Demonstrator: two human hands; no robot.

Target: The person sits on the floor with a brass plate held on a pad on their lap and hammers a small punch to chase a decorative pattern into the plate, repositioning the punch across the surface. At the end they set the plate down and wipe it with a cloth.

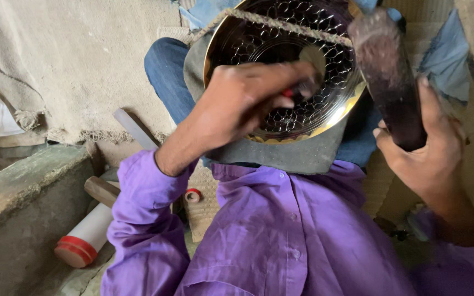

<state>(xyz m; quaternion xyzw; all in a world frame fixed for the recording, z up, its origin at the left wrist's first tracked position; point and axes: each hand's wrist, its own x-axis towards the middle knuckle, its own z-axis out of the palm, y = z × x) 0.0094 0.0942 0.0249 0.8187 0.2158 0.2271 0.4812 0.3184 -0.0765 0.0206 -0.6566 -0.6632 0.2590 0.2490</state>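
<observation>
A shiny brass bowl (325, 49) with a hammered scale pattern rests on a grey pad (303, 156) over my lap, and a twisted rope (281, 23) crosses its top. My left hand (242, 101) reaches into the bowl, shut on a small punch tool (305, 82) with a red band, its flat head against the patterned inside. My right hand (429, 148) is closed around the handle of a dark wooden mallet (388, 71), which is lifted beside the bowl's right rim.
A concrete block (23, 203) stands at the lower left. Beside it lie a white tube with a red end (83, 238), a wooden handle (102, 191), a small red ring (193, 195) and a grey bar (133, 127). Beige cloth (72, 60) covers the floor.
</observation>
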